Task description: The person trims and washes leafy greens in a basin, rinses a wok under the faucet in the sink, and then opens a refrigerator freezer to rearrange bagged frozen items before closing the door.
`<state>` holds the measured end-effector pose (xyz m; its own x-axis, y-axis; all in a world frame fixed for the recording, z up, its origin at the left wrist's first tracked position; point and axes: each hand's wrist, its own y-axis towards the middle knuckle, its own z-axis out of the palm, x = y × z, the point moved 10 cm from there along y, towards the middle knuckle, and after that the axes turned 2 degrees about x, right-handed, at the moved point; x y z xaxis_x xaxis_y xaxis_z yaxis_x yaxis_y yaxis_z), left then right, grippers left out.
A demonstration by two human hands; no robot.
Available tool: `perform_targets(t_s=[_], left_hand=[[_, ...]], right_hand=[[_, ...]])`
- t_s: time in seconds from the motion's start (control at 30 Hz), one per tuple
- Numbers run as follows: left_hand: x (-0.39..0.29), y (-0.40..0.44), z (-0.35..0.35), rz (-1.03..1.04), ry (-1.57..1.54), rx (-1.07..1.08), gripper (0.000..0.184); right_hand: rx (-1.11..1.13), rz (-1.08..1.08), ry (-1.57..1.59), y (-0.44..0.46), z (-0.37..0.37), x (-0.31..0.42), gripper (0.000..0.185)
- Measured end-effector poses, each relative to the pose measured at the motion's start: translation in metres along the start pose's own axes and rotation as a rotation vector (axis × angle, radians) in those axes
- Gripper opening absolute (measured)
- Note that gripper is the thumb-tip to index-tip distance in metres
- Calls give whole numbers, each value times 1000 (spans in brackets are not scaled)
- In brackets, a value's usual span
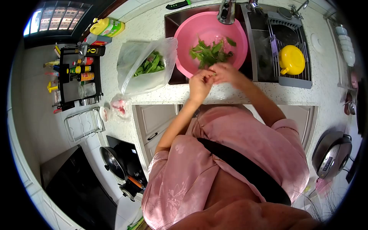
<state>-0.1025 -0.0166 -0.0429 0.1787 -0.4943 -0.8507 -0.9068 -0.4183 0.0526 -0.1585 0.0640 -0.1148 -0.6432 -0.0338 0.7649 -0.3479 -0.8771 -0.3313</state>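
Both hands meet over the near rim of a pink basin (pixel 184 38) that sits in the sink. My left hand (pixel 201 85) has its fingers pinched together. Against it is my right hand (pixel 227 73), blurred by motion, its fingers curled. What lies between the fingertips is too small to make out. Just beyond the hands, leafy greens (pixel 209 53) rest in the basin. To the left, an open plastic bag (pixel 132 73) on the counter holds more green leaves (pixel 152 63).
A faucet (pixel 226 13) reaches over the basin's far side. Right of it, a rack (pixel 295 81) holds a yellow bowl (pixel 292 60). A green-handled knife (pixel 178 5) lies behind the sink. Yellow jug (pixel 107 27), back left; spice rack (pixel 73 90), left; pan (pixel 113 161), lower left.
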Motion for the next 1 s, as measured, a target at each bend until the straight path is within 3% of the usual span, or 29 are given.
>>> perform_targets(t_s=[0.03,0.1,0.23,0.3,0.37,0.5,0.6,0.63,0.73,0.77,0.83,0.97,1.0], left_hand=[[-15,-1,9,48,128,45,13],[-32,-5,21,61,205,90,17],[-57,-10,35,127,58,247,26],[-34,-8,19,-8,42,180,21],[-31,-4,-5,75,82,102,15],[-8,4,-57,5,65,-21,9],[-36,14,-107,86,240,-113,9],[-33,17,-124,-40,340,-112,11],[-39,27,-167,-12,486,-135,12],[-35,28,-181,-15,505,-152,13],[-22,35,-199,-81,611,-33,22],[23,57,-234,-26,627,-30,32],[18,62,-246,56,742,-129,34]], right_hand=[[-40,65,240,-6,2,-21,30],[-94,-73,305,-18,-4,-21,27],[-268,-14,158,-53,-55,-3,24],[-538,-169,93,-84,-112,33,25],[-759,-337,-93,-114,-157,75,30],[-905,-386,-74,-118,-235,76,36],[-999,-372,-240,-110,-255,73,53],[-1059,-397,-416,-116,-242,89,54],[-997,-549,-766,-104,-235,100,46],[-967,-451,-390,-97,-235,93,45],[-920,-400,-246,-89,-215,92,44],[-786,-440,-240,-69,-176,101,36],[-747,-459,-274,-63,-169,101,33]])
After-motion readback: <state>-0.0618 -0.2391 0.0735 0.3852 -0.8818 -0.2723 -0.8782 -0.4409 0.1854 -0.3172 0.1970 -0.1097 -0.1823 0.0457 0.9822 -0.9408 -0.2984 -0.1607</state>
